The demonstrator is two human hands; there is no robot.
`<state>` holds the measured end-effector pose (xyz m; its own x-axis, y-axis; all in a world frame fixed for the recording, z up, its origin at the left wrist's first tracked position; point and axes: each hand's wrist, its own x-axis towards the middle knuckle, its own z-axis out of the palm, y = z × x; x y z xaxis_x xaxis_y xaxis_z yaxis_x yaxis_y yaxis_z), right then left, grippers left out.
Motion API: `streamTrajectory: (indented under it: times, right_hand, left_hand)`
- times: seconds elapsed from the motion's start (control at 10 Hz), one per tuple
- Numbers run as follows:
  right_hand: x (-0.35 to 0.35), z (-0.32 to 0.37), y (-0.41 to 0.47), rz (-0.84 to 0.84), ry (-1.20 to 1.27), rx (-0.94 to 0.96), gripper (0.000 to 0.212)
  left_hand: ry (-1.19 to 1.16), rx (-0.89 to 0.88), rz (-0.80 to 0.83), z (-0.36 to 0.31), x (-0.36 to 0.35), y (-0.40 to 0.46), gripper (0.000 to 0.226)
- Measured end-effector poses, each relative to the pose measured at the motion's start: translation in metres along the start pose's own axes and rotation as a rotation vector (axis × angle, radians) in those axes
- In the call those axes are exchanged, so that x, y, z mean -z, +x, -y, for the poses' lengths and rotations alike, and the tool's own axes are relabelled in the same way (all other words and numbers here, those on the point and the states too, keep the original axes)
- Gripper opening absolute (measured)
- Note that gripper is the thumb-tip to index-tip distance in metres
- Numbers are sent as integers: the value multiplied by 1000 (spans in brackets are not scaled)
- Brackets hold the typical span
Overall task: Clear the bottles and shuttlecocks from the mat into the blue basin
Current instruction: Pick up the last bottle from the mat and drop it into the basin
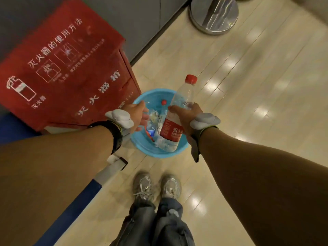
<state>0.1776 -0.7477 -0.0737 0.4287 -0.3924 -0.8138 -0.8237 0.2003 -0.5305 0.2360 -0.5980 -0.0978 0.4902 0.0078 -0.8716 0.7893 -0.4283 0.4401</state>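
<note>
Right hand gripping bottle, seemingly above basin.

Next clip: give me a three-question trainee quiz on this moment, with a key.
1. True or false: the right hand grips a clear plastic bottle with a red cap and red label.
2. The round blue plastic basin stands on: A) a mat, B) the pale wooden floor, C) the red fire-extinguisher box.
3. Which hand hangs over the basin with nothing clearly in its grip?

Key: 1 true. 2 B. 3 the left hand, fingers spread above crumpled bottles already inside.
</note>
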Motion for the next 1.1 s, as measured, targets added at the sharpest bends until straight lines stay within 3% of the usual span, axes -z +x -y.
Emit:
streamTrajectory:
  times: [0.1, 0.2, 0.3, 0.4, 0.5, 0.7, 0.8, 0.9, 1.1]
  right_hand:
    - [-10, -16, 10, -64, 40, -119, 102]
    - [-9, -41, 29, -116, -4, -145, 96]
    - [-3, -32, 15, -89, -17, -210, 70]
    - [2, -24, 12, 7, -41, -262, 26]
    - [4, -24, 11, 42, -103, -255, 18]
    - [1, -32, 3, 186, -44, -290, 29]
    - [2, -40, -1, 209, -49, -307, 31]
    - [6, -42, -8, 210, -47, -318, 19]
    - [15, -33, -17, 214, -10, -276, 31]
  left_hand:
    - [2, 24, -15, 6, 5, 14, 37]
    - [-16, 44, -53, 9, 11, 18, 46]
    - [-24, 55, -51, 8, 15, 18, 48]
    - [-34, 41, -39, 4, 15, 15, 43]
    - [-14, 38, -6, 3, 11, 12, 37]
    - [-2, 3, 25, 12, -3, 9, 36]
    - [28, 25, 67, 20, -5, 10, 36]
    - [58, 37, 69, 23, -5, 5, 38]
    - [49, 12, 35, 17, -6, -6, 43]
